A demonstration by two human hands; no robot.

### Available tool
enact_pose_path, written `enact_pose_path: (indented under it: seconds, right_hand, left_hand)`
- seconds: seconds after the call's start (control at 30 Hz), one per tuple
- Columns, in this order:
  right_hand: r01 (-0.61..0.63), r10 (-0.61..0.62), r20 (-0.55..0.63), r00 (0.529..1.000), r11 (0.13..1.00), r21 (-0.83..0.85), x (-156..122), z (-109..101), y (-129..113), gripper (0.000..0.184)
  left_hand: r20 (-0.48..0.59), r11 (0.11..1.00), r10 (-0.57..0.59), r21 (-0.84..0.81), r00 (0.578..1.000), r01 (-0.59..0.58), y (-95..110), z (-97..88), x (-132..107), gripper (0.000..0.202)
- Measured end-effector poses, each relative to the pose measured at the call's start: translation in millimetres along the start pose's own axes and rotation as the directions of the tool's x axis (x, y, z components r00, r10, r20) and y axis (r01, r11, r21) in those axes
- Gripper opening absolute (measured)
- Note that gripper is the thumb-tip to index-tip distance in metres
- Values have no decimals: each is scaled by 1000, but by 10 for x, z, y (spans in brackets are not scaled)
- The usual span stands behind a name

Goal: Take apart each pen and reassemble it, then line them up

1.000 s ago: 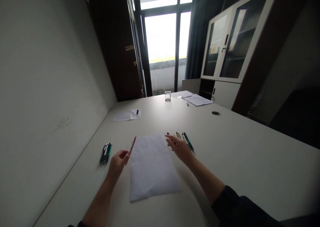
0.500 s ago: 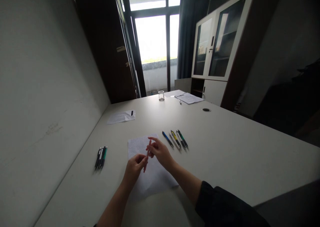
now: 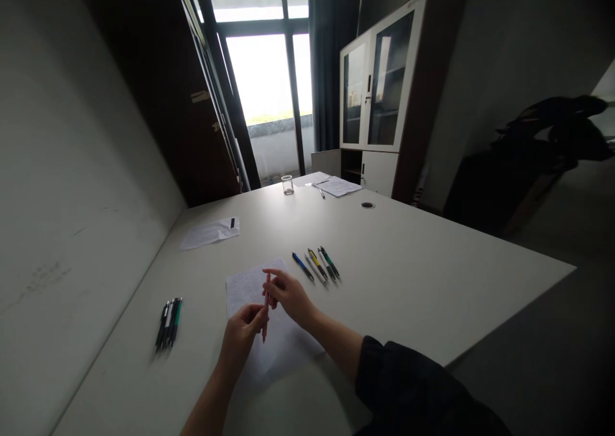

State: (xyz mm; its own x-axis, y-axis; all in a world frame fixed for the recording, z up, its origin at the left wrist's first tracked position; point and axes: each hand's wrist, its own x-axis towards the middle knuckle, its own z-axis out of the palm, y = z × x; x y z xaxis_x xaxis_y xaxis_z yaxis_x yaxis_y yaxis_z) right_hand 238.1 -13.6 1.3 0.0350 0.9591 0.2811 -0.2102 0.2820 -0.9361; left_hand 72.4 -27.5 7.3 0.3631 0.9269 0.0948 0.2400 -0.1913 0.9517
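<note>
A red pen (image 3: 266, 305) stands nearly upright above a written sheet of paper (image 3: 245, 281) on the white table (image 3: 408, 276). My left hand (image 3: 243, 333) pinches the pen's lower half. My right hand (image 3: 288, 295) has its fingers closed on the pen's upper part. Both hands meet over the sheet. Several pens (image 3: 317, 264) lie in a row just right of the paper, and a small group of dark pens (image 3: 168, 322) lies to the left of my hands.
A second sheet with a black clip (image 3: 210, 232) lies further back on the left. A small glass (image 3: 287, 184) and more papers (image 3: 336, 185) sit at the far end. A glass-door cabinet (image 3: 379, 96) stands behind; the wall runs along the left.
My right hand came left from beside the row of pens and closed on the red pen held by my left hand. Both hands now hold it over the paper. The view swung to the right.
</note>
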Motion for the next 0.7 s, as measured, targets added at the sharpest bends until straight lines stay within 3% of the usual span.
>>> enact_pose_path:
  seconds: [0.13,0.3,0.5,0.7]
  right_hand:
    - [-13,13,27,1000,1000,3,3,-9,-7,33]
    - [-12,10,58,998,999,42,-1,-14,-51,44]
    - [-2,2,89,996,1000,0,13,-14,-15,35]
    - [13,-14,78,997,1000,17,50,-21,24,55]
  left_hand:
    - [16,1000,-2,11,1000,1,-11,-7,-2,37]
    - [3,1000,1,-13,1000,-1,-20,-12,-4,37]
    - [26,998,-30,-62,999,31,-67,10,7,36]
    - [-11,983,-34,-179,999,32,-43,-6,15,34]
